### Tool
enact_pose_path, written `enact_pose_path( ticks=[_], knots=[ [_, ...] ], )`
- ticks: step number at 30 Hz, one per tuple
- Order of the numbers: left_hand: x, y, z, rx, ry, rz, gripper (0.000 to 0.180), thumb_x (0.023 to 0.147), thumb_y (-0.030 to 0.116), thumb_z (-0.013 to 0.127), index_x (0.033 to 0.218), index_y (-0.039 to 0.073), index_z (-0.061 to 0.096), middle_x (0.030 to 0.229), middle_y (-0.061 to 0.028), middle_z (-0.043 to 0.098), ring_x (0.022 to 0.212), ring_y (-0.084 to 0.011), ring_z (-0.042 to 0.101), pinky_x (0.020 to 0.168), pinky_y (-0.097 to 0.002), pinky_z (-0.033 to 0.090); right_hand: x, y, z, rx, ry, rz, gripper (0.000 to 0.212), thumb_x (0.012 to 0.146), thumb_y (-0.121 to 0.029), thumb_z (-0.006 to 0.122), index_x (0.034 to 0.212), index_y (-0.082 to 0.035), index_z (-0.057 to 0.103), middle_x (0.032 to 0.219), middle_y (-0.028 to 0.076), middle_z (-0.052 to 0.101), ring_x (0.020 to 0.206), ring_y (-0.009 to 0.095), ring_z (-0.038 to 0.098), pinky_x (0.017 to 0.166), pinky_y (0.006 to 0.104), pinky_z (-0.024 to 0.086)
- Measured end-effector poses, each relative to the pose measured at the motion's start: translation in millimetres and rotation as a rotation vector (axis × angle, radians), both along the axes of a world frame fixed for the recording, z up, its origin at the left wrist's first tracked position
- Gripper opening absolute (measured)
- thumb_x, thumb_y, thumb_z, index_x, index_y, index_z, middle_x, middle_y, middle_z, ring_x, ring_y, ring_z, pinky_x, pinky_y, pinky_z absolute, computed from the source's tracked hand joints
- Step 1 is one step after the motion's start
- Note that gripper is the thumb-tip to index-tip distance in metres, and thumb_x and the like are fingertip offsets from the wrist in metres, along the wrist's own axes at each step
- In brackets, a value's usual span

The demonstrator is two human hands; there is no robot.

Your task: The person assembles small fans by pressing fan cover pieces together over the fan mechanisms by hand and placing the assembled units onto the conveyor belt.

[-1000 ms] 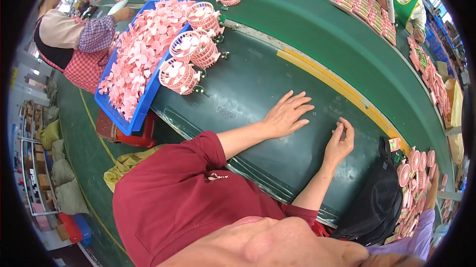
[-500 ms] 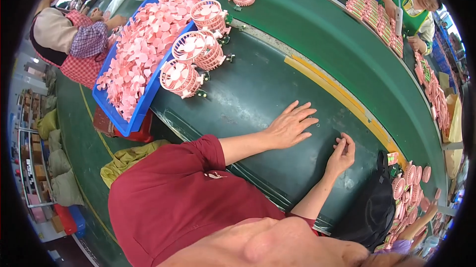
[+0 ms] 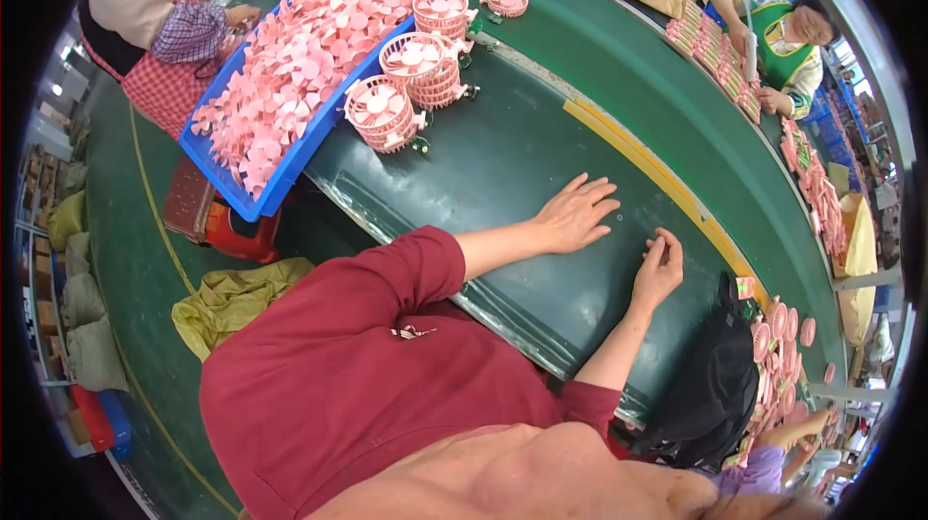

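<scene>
My left hand (image 3: 577, 216) lies palm down on the dark green worktop (image 3: 503, 143), fingers spread and nothing in them. To its right my right hand (image 3: 659, 269) rests on its side on the same worktop, fingers loosely bent with a gap from the thumb; it holds nothing that I can see. Both hands are apart from each other. Beyond my left hand, to the far left, stand stacked round pink fan heads (image 3: 406, 66) with small green circuit boards attached. Beside these a blue tray (image 3: 319, 124) is heaped with pink fan blades (image 3: 300, 56).
A yellow tape strip (image 3: 638, 158) edges the worktop before a green belt (image 3: 619, 66). A black bag (image 3: 710, 375) lies right of my right hand, next to pink fans (image 3: 778, 336). Co-workers sit at far left (image 3: 159, 46) and across the belt (image 3: 783, 46). Olive cloth (image 3: 237, 303) lies at left.
The whole view has shifted, so the tray and fan heads appear higher and the bag a little further left. Both hands stay at nearly the same spots on the worktop.
</scene>
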State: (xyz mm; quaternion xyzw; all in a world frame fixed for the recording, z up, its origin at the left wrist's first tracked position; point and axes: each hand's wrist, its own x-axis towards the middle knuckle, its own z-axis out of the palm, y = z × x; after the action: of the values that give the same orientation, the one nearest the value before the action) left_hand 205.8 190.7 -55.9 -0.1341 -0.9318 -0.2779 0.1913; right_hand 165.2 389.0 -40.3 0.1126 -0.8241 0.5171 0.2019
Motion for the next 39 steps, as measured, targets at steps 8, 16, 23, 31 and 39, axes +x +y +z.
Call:
enact_pose_path(
  ticks=[8,16,23,31,39],
  knots=[
    [-2,2,-11,-0.016,0.068,0.023,0.051,0.091,0.035,0.061,0.13,0.003,0.055,0.14,-0.0159,0.05,0.137,-0.0307,0.039,0.116,-0.0476,0.027,15,21,6,0.028,0.081,-0.138,0.013,0.095,-0.004,0.056,0.1,-0.001,0.068,0.088,0.007,0.069,0.073,0.012,0.066,0.062,0.026,0.052],
    [26,-2,-14,0.05,0.105,0.082,0.061,0.09,0.032,0.063,0.138,0.001,0.043,0.145,-0.0201,0.041,0.134,-0.0344,0.041,0.114,-0.0467,0.031,88,47,-24,-0.035,-0.009,-0.163,0.013,0.093,-0.004,0.058,0.1,0.001,0.068,0.086,0.007,0.069,0.072,0.013,0.066,0.067,0.0262,0.053],
    [100,-19,-12,0.009,0.055,0.033,0.068,0.091,0.036,0.062,0.143,0.001,0.037,0.15,-0.0218,0.033,0.137,-0.0366,0.036,0.115,-0.0475,0.028,111,53,-22,0.051,0.034,-0.188,0.012,0.091,-0.005,0.06,0.098,0.0,0.069,0.088,0.008,0.069,0.075,0.014,0.066,0.069,0.0265,0.052],
    [157,-35,-13,-0.093,-0.006,-0.022,0.067,0.091,0.039,0.06,0.142,0.001,0.04,0.152,-0.0206,0.033,0.143,-0.0349,0.029,0.118,-0.0485,0.021,119,50,-27,0.223,0.209,-0.163,0.011,0.087,-0.002,0.062,0.095,-0.002,0.069,0.095,0.011,0.066,0.08,0.021,0.064,0.072,0.0307,0.052],
    [164,-35,-13,-0.097,0.02,-0.018,0.062,0.09,0.041,0.061,0.136,0.001,0.049,0.147,-0.02,0.04,0.142,-0.034,0.03,0.118,-0.0482,0.022,119,45,-27,0.314,0.187,-0.202,0.008,0.085,-0.003,0.063,0.091,-0.002,0.068,0.091,0.011,0.065,0.078,0.024,0.063,0.071,0.033,0.051]
  ],
)
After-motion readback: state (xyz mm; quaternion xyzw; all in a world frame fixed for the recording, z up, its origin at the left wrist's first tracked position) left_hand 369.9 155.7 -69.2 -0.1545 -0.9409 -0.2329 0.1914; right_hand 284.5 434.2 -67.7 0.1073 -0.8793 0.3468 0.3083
